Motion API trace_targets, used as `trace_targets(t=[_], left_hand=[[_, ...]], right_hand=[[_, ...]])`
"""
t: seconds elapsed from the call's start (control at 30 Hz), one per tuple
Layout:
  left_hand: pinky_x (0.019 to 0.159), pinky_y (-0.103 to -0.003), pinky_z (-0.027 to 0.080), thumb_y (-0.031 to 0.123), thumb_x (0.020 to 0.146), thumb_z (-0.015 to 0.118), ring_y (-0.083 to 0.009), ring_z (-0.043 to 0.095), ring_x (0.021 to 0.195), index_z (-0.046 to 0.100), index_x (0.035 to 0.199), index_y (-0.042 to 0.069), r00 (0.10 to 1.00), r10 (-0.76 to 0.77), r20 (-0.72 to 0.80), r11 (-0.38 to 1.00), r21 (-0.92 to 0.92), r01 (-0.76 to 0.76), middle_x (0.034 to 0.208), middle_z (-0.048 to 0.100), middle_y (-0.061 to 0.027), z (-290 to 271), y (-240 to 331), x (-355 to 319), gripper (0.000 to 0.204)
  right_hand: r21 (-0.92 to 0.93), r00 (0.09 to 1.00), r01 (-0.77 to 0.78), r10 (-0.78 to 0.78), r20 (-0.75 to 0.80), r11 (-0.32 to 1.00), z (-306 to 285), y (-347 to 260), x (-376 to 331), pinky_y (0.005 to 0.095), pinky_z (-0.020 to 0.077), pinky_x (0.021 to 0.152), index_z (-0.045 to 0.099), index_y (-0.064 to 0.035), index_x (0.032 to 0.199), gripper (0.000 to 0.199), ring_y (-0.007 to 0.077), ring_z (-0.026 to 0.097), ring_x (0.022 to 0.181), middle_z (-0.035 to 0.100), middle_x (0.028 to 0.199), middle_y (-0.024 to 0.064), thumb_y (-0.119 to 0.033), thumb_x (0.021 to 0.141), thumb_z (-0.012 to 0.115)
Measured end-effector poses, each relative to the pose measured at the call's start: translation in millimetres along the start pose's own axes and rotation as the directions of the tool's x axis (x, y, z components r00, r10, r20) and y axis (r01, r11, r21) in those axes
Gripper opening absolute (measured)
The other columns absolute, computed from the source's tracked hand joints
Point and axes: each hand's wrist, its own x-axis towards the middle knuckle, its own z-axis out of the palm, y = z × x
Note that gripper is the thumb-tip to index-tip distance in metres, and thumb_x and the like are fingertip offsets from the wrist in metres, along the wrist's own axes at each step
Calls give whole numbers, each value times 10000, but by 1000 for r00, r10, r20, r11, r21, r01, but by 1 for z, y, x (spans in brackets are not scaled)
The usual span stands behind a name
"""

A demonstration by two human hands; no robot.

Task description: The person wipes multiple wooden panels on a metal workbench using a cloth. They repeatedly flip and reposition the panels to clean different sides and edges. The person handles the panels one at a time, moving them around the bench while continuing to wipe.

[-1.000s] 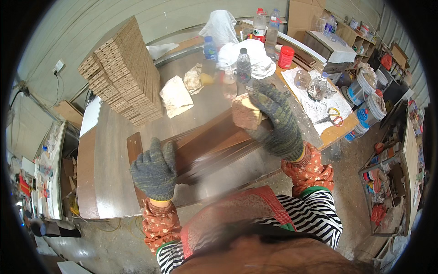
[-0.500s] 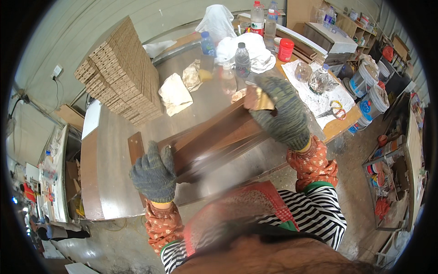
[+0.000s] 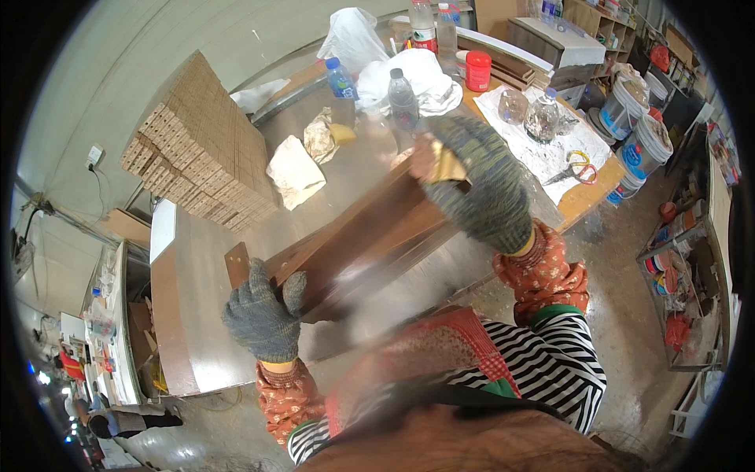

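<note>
The left hand is clamped on the near end of a long brown board; the right hand grips its far end (with a yellowish pad underneath). The board runs diagonally across the counter, between both hands.

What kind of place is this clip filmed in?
Probably a small woodworking or assembly workshop: gloved hands, left and right, hold brown boards on a workbench, beside a tall stack of panels, with buckets and shelves around.
</note>
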Motion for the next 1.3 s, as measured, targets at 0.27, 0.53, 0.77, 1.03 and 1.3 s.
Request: trace_targets(t=[0.27,0.53,0.77,1.03,1.3], left_hand=[[690,-469,443,582,839,701,-315,597,744,646,1227,90,995,47,90,993,100,-56,809,614,-88,-9,2,3,628],[748,-455,523,313,736,862,-350,675,787,689,1138,22,934,17,356,844,-506,178,882,694,-156,-35,-22,14,526],[713,-446,500,358,775,825,-333,676,786,695,1078,52,844,142,517,976,-214,-33,865,695,-144,-51,-14,31,450],[752,-487,457,194,771,756,-323,620,844,625,1144,38,935,278,221,941,134,-311,937,658,-111,-59,6,-2,425],[763,-489,475,167,754,734,-329,636,895,591,1230,31,988,63,140,944,313,-105,1050,664,-132,-75,-16,-44,515]], right_hand=[[-6,992,2,-2,126,1000,12,29,-28,450,544,905,633,-25,1236,368,353,655,1071,661,1176,182,-77,873,672],[-286,524,-811,851,35,511,-4,201,-137,430,461,1039,574,-40,1348,667,370,600,1201,625,1285,244,-367,804,779],[-307,213,-925,975,66,223,31,276,-202,484,443,1058,338,-73,1539,939,464,536,1255,522,1359,345,-419,776,762],[-142,745,-652,664,60,745,71,242,-132,486,414,1080,412,-35,1490,763,412,506,1298,519,1396,287,-396,892,719],[62,713,-688,658,241,723,90,194,-92,428,422,1068,493,-32,1437,602,386,536,1282,560,1390,240,-330,941,662]])
